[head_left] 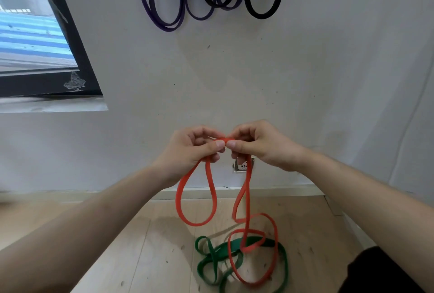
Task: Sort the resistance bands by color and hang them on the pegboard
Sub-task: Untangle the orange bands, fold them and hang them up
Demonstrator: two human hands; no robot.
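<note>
Left grip (187, 149) and right grip (258, 147) meet thumb to thumb, both pinching the red band (196, 223) at its top. It hangs limp, probably light and stretchy. Its lower loops lie on the floor (152, 245), tangled among green bands (269, 243); snagging looks likely.

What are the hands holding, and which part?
The left hand and right hand pinch the orange band at its top bunch; its loops hang down.
</note>
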